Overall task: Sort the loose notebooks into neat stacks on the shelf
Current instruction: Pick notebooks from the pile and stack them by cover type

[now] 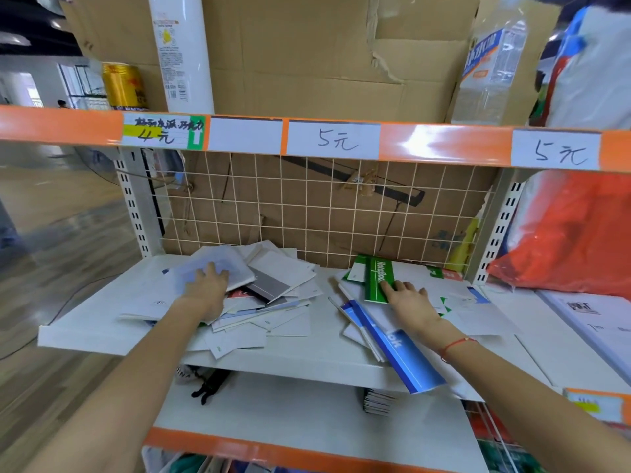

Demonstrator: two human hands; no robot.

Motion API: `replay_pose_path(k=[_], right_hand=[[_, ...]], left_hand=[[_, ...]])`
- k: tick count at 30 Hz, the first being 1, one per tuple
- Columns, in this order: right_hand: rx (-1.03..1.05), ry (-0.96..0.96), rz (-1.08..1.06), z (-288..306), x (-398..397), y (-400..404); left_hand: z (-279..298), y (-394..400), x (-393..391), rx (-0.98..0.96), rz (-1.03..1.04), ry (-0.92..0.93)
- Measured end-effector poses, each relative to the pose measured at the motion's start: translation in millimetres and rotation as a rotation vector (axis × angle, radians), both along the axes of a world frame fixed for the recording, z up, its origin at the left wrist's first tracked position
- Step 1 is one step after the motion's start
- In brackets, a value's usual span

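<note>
I see my left hand (205,290) flat, fingers spread, on a pale notebook (218,268) near the shelf (102,332) back edge. My right hand (411,302) lies open, fingertips on a green notebook (377,279).

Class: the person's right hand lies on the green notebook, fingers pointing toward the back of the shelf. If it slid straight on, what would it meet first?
Probably the white wire grid panel behind the shelf, once the right hand passes over the green notebook; depth is hard to judge.

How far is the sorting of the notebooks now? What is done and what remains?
Nothing looks stacked yet. The left hand rests on a white notebook atop the left pile; the right hand touches a green notebook. Both piles remain jumbled, and a blue notebook overhangs the shelf edge.
</note>
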State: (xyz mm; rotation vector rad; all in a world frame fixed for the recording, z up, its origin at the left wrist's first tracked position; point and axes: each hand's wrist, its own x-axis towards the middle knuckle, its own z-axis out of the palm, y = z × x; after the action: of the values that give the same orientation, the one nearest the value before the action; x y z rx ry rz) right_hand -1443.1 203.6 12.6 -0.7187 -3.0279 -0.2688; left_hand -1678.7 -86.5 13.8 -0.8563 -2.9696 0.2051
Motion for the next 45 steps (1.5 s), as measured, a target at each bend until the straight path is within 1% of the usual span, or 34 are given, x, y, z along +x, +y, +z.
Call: replay_pose_path(k=[3,7,11,13,15,19,22,25,28,31,36,40,45], right_hand=[[0.005,-0.008,0.002,0,3,-3],[0.020,-0.018,-0.001,0,5,-6],[0.032,-0.008,0.014,0,8,-10],[0.025,0.020,0.018,-2,10,-10],[0.038,0.068,0.017,-1,15,-8],[0.039,0.121,-0.012,5,38,1],[0.075,0.130,-0.043,11,62,15],[0.112,0.134,-0.083,17,90,31],[0.126,0.149,-0.116,23,127,48],[0.148,0.138,-0.178,25,182,70],[0.119,0.132,-0.346,30,303,118],[0.094,0.148,-0.431,37,394,149],[0.079,0.199,-0.517,30,487,182]], left_hand=[[1,-6,5,0.010,-0.001,-0.079],[5,-17,6,-0.016,-0.004,0.029],[-3,-24,13,0.030,0.009,-0.002],[-7,-25,14,0.026,-0.015,0.055],[-6,-23,16,0.053,-0.070,0.160],[6,-6,32,0.135,-0.181,0.268],[17,21,53,0.222,-0.368,0.365],[30,55,78,0.252,-0.476,0.404],[42,96,116,0.310,-0.570,0.376],[45,143,161,0.343,-0.694,0.361],[37,233,258,0.378,-0.889,0.372],[35,296,347,0.402,-0.997,0.376],[36,360,440,0.331,-1.092,0.372]])
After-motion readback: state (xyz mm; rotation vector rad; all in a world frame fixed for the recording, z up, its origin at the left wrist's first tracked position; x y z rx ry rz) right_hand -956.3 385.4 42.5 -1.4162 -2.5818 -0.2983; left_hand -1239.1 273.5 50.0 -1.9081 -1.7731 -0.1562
